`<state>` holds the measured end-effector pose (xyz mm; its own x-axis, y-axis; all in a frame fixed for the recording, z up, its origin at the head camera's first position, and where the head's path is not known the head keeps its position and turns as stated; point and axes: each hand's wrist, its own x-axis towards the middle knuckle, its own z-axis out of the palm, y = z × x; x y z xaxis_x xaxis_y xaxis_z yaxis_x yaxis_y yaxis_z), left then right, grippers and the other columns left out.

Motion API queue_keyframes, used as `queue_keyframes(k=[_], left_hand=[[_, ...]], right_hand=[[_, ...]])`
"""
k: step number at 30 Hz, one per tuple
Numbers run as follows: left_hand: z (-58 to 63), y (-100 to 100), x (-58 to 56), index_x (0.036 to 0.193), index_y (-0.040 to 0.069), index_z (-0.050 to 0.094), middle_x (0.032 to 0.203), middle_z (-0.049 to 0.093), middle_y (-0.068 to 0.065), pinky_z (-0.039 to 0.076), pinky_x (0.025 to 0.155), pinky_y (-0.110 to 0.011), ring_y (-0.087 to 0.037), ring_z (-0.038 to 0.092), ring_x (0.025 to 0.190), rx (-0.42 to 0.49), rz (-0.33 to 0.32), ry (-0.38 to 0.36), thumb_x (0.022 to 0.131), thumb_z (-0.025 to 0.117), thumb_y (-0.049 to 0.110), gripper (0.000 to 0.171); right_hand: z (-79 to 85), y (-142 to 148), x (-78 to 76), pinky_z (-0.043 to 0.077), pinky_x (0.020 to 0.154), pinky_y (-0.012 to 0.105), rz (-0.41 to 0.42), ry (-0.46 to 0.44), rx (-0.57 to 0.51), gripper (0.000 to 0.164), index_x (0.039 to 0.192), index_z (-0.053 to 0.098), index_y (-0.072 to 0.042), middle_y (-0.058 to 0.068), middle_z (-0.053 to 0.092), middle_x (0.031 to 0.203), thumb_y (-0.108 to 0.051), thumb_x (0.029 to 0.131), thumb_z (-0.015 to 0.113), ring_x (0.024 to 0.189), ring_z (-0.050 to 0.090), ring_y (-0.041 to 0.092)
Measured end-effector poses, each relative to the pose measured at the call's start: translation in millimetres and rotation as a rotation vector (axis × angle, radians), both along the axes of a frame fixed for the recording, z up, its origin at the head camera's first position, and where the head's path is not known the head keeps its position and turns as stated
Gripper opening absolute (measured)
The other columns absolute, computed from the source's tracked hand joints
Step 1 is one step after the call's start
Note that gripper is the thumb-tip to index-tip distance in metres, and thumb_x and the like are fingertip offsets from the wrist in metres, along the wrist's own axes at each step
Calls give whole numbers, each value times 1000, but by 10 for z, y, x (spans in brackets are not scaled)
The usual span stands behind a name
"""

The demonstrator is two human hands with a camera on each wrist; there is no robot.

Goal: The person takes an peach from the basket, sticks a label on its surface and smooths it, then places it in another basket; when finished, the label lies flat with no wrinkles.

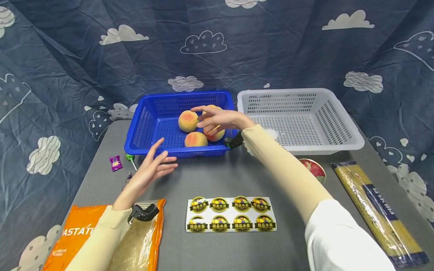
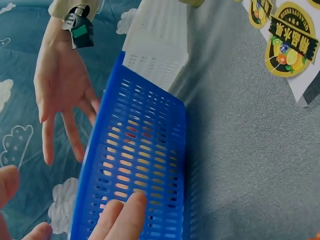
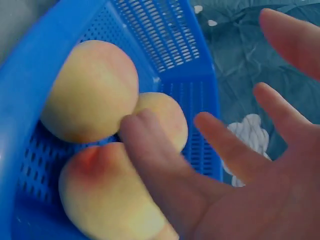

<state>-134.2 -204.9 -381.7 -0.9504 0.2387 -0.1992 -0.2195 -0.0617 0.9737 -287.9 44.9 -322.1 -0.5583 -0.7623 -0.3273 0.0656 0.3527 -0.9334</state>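
Several yellow-red peaches (image 1: 196,139) lie in the blue plastic basket (image 1: 135,130), gathered towards its right half. Above them hovers my right hand (image 1: 222,117), fingers spread and holding nothing. The right wrist view shows its fingers apart over a peach (image 3: 107,192), with another peach (image 3: 92,90) beside it; whether a fingertip touches fruit I cannot tell. My left hand (image 1: 153,169) is in front of the basket's near left corner, fingers extended and grasping nothing. In the left wrist view, its fingers (image 2: 122,215) appear before the basket's slotted wall (image 2: 142,145).
A white basket (image 1: 352,139) stands right of the blue one. A sheet of round fruit stickers (image 1: 231,214) lies in front. Left are an orange pasta bag (image 1: 81,218), a purple wrapped candy (image 1: 116,163) and a green lollipop (image 1: 130,158); right, a red round tin (image 1: 313,169) and packaged spaghetti (image 1: 376,210).
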Motion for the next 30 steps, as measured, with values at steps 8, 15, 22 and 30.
queue_keyframes(k=[8, 15, 22, 30], left_hand=[[-129, 88, -100, 143, 26, 8, 126, 36, -35, 38, 91, -48, -36, 55, 101, 17, 107, 14, 94, 45, 32, 61], [-213, 182, -145, 141, 17, 15, 121, 40, -37, 40, 88, -48, -36, 57, 97, 3, 208, 27, 96, 42, 26, 53], [-221, 213, -171, 139, 16, 20, 119, 44, -35, 39, 88, -49, -46, 49, 104, -33, 204, 32, 98, 39, 23, 46], [-215, 214, -182, 140, 14, 20, 119, 45, -34, 39, 88, -50, -47, 47, 106, -44, 196, 23, 98, 39, 22, 47]], right_hand=[[-148, -148, 52, 44, 85, 47, 10, -60, 187, 62, 142, 20, -28, 9, 18, 143, -29, 90, 55, 102, 51, 41], [-301, -281, 110, 45, 77, 36, 40, 4, 296, 62, 142, 21, -29, 5, 25, 141, -29, 90, 54, 102, 47, 30], [-373, -376, 148, 34, 92, 40, 42, 94, 325, 59, 141, 27, -24, 4, 25, 142, -23, 90, 55, 117, 35, 24], [-413, -447, 172, 29, 97, 36, -17, 199, 341, 53, 134, 42, -15, 4, 33, 139, -8, 85, 58, 115, 34, 21]])
